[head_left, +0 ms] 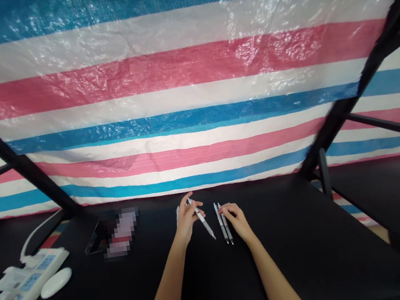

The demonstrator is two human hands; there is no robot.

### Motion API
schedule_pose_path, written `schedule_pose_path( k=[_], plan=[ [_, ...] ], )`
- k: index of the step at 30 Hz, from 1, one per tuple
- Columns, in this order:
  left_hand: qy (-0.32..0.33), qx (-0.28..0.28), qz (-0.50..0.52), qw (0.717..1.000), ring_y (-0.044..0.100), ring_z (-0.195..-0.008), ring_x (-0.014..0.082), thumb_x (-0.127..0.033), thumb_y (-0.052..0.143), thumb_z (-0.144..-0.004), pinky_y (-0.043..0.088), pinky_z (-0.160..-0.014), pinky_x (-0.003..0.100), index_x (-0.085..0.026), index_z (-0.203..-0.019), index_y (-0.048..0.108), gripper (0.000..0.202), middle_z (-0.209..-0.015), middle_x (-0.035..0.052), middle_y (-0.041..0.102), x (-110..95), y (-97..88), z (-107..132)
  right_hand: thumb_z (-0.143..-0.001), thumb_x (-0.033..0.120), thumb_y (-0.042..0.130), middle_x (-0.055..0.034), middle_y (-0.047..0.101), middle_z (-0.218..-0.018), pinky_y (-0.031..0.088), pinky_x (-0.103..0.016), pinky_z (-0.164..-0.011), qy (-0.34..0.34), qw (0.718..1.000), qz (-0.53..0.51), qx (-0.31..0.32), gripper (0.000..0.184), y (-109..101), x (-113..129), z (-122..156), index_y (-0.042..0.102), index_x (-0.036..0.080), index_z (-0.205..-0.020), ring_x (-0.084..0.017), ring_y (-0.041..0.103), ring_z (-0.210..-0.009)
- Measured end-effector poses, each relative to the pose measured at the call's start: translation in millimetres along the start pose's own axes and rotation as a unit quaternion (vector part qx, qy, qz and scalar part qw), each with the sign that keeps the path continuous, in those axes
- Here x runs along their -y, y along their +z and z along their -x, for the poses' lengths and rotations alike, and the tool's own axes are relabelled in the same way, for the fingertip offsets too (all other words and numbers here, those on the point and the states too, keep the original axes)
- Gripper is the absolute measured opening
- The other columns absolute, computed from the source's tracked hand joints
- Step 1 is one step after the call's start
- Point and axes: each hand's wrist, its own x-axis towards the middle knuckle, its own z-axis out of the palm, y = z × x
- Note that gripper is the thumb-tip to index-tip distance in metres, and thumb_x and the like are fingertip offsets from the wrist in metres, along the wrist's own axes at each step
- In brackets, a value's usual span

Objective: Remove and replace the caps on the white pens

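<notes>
My left hand [186, 219] holds a white pen [203, 223] between its fingers, tilted with its tip pointing down to the right, above the black table [218, 281]. Partly hidden behind that hand, what looks like another pen [177, 212] shows at its left edge. Two more white pens with grey grips lie side by side to the right, tips toward me: a left one [221, 224] and a right one [226, 226]. The fingers of my right hand [234, 214] are pinched at the upper end of the right one.
At the left lie a dark phone-like object [98, 236] beside a blurred pinkish item [122, 233], a white power strip [26, 288] with plugs and a cable, and a white oval object [56, 283]. Black frame bars [331, 131] flank a striped plastic sheet [171, 159] behind the table.
</notes>
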Motion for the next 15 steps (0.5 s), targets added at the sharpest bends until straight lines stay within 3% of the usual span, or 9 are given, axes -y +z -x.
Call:
schedule_pose_path(
  k=[6, 11, 15],
  plan=[
    [-0.046, 0.055, 0.009, 0.997, 0.055, -0.050, 0.0090, -0.042, 0.069, -0.067, 0.050, -0.053, 0.028, -0.016, -0.106, 0.057, 0.048, -0.076, 0.0028, 0.063, 6, 6.4, 3, -0.084, 0.053, 0.043, -0.0053, 0.067, -0.076, 0.040, -0.034, -0.079, 0.037, 0.999, 0.003, -0.031, 0.044, 0, -7, 0, 0.067, 0.021, -0.066, -0.023, 0.057, -0.083],
    [-0.051, 0.070, 0.032, 0.996, 0.056, -0.055, 0.0088, -0.041, 0.066, -0.072, 0.049, -0.057, 0.026, -0.022, -0.127, 0.045, 0.061, -0.087, 0.0059, 0.066, 13, 8.4, 7, -0.084, 0.056, 0.040, -0.0060, 0.067, -0.075, 0.041, -0.034, -0.079, 0.061, 0.997, 0.007, -0.048, 0.047, 1, -7, 0, 0.066, 0.020, -0.067, -0.023, 0.057, -0.082],
    [-0.064, 0.092, 0.037, 0.993, 0.056, -0.057, 0.0093, -0.041, 0.063, -0.076, 0.048, -0.059, 0.027, -0.021, -0.131, 0.041, 0.062, -0.090, 0.0071, 0.065, 15, 8.3, 11, -0.084, 0.057, 0.040, -0.0058, 0.066, -0.073, 0.041, -0.033, -0.076, 0.063, 0.997, 0.012, -0.044, 0.049, 2, -6, 0, 0.065, 0.020, -0.065, -0.023, 0.057, -0.078]
  ],
)
